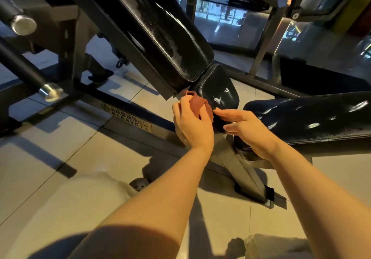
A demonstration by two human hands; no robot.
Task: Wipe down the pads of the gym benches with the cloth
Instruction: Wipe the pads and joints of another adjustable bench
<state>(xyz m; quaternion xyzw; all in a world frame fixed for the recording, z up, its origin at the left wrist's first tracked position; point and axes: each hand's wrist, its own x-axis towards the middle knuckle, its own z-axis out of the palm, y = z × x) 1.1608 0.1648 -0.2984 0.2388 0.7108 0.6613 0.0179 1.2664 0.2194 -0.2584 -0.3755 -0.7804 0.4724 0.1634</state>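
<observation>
My left hand (191, 124) has its fingers curled round the cloth (198, 107), a reddish-brown rag bunched into a crumpled wad, with folds poking out above my knuckles and past my fingertips. I hold it against the near edge of the small seat pad (217, 94), right where that pad meets the lower end of the long inclined back pad (160, 35). My right hand (249, 132) is just beside the cloth on its right, fingers straight and loose, gripping nothing; its fingertips reach toward the seat pad's lower side, though I cannot tell whether they touch it.

The seat pad is glossy black upholstery with pale stitching along its seam and bright glints of reflected light. The back pad rising up and away from it to the left is the same black, with dull whitish smears across its shine. To the right of the seat pad lies another bench pad (313, 118), dark and shiny.

Below the seat pad, the dark steel frame (128, 112) carries a plate with a maker's name. Under it all is a floor (60, 138) of pale, large tiles crossed by long shadows. Beyond the seat pad stand glass panels (230, 25).
</observation>
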